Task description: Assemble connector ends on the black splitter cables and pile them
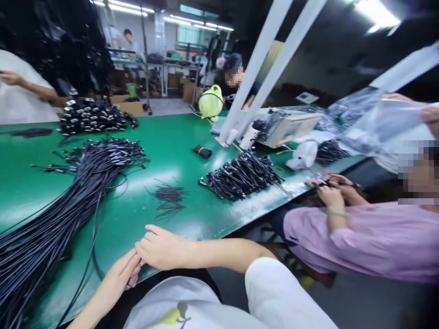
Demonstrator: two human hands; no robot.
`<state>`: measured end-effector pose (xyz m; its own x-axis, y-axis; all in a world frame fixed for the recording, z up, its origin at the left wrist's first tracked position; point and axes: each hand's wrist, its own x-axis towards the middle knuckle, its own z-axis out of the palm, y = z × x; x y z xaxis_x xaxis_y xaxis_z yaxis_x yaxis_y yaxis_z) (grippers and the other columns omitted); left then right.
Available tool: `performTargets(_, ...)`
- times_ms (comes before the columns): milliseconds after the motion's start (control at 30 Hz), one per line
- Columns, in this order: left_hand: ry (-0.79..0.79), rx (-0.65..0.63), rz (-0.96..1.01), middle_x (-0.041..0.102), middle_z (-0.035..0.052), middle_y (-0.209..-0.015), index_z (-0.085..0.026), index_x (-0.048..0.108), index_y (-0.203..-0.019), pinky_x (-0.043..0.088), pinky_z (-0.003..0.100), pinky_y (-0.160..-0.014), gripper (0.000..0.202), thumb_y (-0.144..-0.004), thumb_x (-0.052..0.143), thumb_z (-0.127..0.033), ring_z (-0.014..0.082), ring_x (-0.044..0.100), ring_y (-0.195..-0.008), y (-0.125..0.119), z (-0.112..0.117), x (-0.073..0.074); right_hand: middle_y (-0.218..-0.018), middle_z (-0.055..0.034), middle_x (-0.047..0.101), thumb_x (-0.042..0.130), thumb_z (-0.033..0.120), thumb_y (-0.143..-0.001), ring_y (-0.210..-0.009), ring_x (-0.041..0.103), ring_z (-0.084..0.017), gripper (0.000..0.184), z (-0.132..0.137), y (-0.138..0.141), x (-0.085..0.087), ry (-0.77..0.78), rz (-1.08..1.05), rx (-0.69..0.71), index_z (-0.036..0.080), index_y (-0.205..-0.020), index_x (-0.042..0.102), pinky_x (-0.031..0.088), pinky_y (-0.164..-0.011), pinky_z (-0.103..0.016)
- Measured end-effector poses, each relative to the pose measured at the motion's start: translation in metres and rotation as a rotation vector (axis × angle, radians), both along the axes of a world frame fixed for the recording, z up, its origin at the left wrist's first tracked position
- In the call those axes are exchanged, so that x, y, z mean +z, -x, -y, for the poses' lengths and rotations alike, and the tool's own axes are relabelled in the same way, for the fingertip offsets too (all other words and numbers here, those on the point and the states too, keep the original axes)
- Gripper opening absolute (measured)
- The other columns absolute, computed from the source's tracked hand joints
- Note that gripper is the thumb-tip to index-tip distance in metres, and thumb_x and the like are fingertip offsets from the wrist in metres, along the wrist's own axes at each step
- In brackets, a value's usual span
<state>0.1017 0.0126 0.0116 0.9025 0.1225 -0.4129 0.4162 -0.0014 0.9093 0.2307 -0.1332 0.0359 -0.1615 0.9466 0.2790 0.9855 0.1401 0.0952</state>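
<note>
At the near edge of the green table, my left hand [124,270] and my right hand [158,248] meet, their fingers bent and pressed together. Whatever may be between them is hidden by the fingers. To the left lies a long bundle of black cables [85,196], its connector ends fanned out toward the back and its strands running off the near left. Beyond my hands sits a small pile of short black ties [169,194]. One loose cable loop [94,246] hangs down close to my left hand.
A row of coiled black cables [243,176] lies to the right. Behind are a heap of connectors [92,116], a banded black bundle [202,151], a green fan [210,102] and a white fan [303,155]. A co-worker in a pink shirt [356,237] sits close on the right.
</note>
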Motion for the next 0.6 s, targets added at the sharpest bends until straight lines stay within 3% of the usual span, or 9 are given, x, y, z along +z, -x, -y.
performTargets(100, -0.032, -0.126, -0.007, 0.035, -0.0081, -0.049, -0.020, 0.053, -0.083, 0.041, 0.028, -0.052, 0.054, -0.077, 0.051, -0.074, 0.0121, 0.036, -0.046, -0.007, 0.002, -0.008, -0.083, -0.0066, 0.057, 0.030, 0.026, -0.101, -0.072, 0.052, -0.019, 0.032, 0.006, 0.000, -0.013, 0.080, -0.009, -0.063, 0.012, -0.092, 0.057, 0.039, -0.061, -0.032)
performTargets(200, -0.072, -0.165, -0.019, 0.036, -0.0074, -0.050, -0.021, 0.051, -0.076, 0.041, 0.027, -0.052, 0.053, -0.081, 0.046, -0.073, 0.0122, 0.037, -0.046, -0.009, 0.005, -0.010, -0.082, -0.0067, 0.056, 0.027, 0.020, -0.101, -0.071, 0.050, -0.018, 0.030, 0.013, -0.002, -0.020, 0.120, -0.023, -0.053, 0.012, -0.094, 0.055, 0.033, -0.056, -0.030)
performTargets(333, -0.040, -0.238, -0.040, 0.044, -0.0036, -0.052, -0.021, 0.045, -0.063, 0.041, 0.027, -0.055, 0.053, -0.083, 0.046, -0.070, 0.0130, 0.043, -0.051, -0.010, 0.008, -0.005, -0.080, -0.0062, 0.056, 0.025, 0.017, -0.101, -0.071, 0.049, -0.018, 0.033, 0.018, -0.005, -0.029, 0.166, -0.073, 0.027, 0.015, -0.088, 0.055, 0.030, -0.056, -0.031)
performTargets(467, 0.080, -0.303, -0.130, 0.046, -0.0032, -0.055, -0.019, 0.053, -0.073, 0.040, 0.027, -0.056, 0.048, -0.088, 0.044, -0.063, 0.0132, 0.042, -0.054, -0.008, 0.009, -0.002, -0.084, -0.0059, 0.060, 0.028, 0.019, -0.102, -0.075, 0.051, -0.018, 0.032, 0.021, -0.006, -0.033, 0.206, -0.179, 0.092, 0.015, -0.090, 0.057, 0.035, -0.066, -0.032)
performTargets(533, 0.094, -0.256, -0.172, 0.041, -0.0054, -0.051, -0.018, 0.054, -0.076, 0.037, 0.026, -0.053, 0.048, -0.087, 0.045, -0.064, 0.0122, 0.038, -0.050, -0.004, 0.011, -0.003, -0.088, -0.0058, 0.063, 0.036, 0.027, -0.102, -0.080, 0.054, -0.017, 0.027, 0.028, -0.017, -0.030, 0.230, -0.325, 0.087, 0.015, -0.093, 0.059, 0.038, -0.072, -0.031)
performTargets(600, 0.110, -0.144, -0.174, 0.036, -0.0071, -0.051, -0.018, 0.052, -0.075, 0.034, 0.025, -0.051, 0.049, -0.085, 0.048, -0.066, 0.0108, 0.035, -0.049, -0.001, 0.011, -0.003, -0.096, -0.0059, 0.065, 0.041, 0.033, -0.101, -0.089, 0.056, -0.017, 0.025, 0.036, -0.044, -0.025, 0.156, -0.526, -0.059, 0.017, -0.100, 0.060, 0.041, -0.078, -0.029)
